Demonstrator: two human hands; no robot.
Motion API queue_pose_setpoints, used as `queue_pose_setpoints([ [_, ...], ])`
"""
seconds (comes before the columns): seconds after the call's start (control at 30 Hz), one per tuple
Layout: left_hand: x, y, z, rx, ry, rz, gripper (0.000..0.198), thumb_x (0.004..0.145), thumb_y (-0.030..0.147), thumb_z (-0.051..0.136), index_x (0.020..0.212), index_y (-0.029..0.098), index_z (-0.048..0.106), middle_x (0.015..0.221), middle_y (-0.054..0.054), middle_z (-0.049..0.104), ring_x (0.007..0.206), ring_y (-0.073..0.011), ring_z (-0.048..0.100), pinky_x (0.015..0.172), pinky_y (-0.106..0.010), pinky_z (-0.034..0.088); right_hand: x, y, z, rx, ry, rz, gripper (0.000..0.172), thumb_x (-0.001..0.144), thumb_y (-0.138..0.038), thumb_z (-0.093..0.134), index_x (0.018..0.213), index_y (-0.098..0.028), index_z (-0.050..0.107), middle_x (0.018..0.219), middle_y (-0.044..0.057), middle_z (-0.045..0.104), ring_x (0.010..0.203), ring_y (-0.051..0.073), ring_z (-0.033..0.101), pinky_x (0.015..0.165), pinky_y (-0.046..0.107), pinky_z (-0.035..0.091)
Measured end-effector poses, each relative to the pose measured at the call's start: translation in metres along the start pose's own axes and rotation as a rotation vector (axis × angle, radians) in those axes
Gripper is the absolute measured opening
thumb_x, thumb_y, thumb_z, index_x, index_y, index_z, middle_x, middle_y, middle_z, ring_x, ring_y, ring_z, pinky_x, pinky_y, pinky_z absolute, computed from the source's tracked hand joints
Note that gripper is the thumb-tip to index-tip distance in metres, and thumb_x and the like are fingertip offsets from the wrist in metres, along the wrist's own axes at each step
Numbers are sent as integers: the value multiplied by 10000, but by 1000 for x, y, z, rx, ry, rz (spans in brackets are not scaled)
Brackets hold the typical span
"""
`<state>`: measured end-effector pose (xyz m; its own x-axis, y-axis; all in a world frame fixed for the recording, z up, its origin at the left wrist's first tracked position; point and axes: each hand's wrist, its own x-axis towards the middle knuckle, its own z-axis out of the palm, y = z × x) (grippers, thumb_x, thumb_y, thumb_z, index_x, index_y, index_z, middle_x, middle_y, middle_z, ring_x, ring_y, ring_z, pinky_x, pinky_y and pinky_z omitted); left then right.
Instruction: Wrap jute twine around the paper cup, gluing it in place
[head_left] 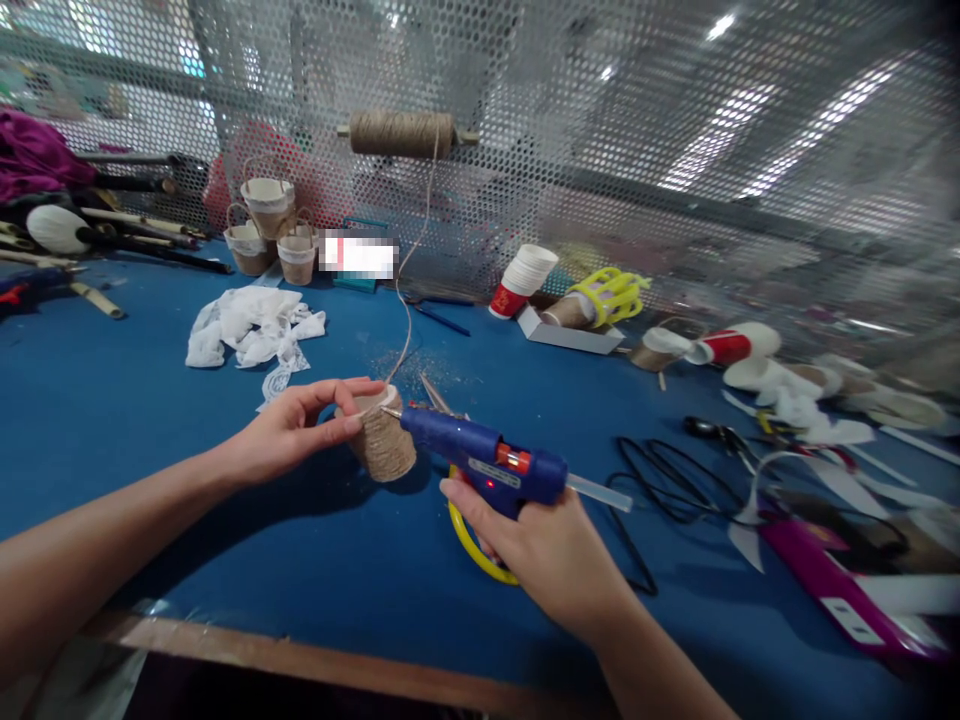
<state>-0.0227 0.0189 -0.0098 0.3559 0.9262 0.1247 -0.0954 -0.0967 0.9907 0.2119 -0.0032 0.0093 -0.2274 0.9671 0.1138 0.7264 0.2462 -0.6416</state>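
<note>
In my left hand (315, 420) is a small paper cup wrapped in twine (386, 447), tilted above the blue table, with my fingers pinching its rim. My right hand (536, 545) is closed around the handle of a blue hot glue gun (472, 445). Its nozzle points left and meets the upper edge of the cup; whether it touches is hard to tell. A clear glue stick (600, 492) sticks out of the gun's back. From the cup a strand of twine (409, 325) runs up to a spool (401, 133). Scissors with yellow handles (480, 555) lie partly hidden beneath the gun.
White lace (255, 325) lies at the left, before several twine-covered little baskets (296, 255). Stacked paper cups (523, 280) and a grey tray (570, 333) stand at the back. Black cable (660, 480) and a purple power strip (832, 580) occupy the right. A perforated metal screen (637, 130) rises behind.
</note>
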Motion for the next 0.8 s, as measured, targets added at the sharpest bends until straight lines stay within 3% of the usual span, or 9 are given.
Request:
queue_pose_setpoints([
  [0.23, -1, 0, 0, 9, -7, 5, 136, 800, 248, 577, 712, 152, 536, 1315, -106, 483, 1252, -280, 386, 1046, -492, 228, -1, -14, -5, -9, -31, 30, 284, 713, -454, 530, 743, -187, 623, 624, 48, 622, 556, 185, 579, 527, 311, 471],
  [0.37, -1, 1, 1, 4, -14, 6, 137, 801, 246, 576, 713, 149, 534, 1321, -110, 476, 1255, -286, 380, 1042, -486, 238, -2, -10, -4, -2, -24, -16, 266, 734, -442, 531, 731, -191, 621, 567, 27, 597, 561, 177, 580, 512, 283, 459],
  [0.57, -1, 0, -1, 5, -22, 0, 139, 809, 244, 569, 713, 152, 528, 1341, -94, 457, 1251, -276, 387, 1047, -466, 236, 1, -4, -3, 9, -13, 46, 305, 741, -472, 528, 713, -179, 608, 413, -28, 472, 415, 139, 490, 405, 253, 384],
  [0.8, 0, -1, 0, 4, -8, -1, 139, 800, 258, 578, 713, 155, 539, 1340, -98, 460, 1247, -285, 387, 1045, -477, 233, 6, -14, -12, 138, -54, 17, 182, 781, -334, 531, 690, -177, 538, 394, -68, 443, 356, 93, 432, 406, 235, 391],
])
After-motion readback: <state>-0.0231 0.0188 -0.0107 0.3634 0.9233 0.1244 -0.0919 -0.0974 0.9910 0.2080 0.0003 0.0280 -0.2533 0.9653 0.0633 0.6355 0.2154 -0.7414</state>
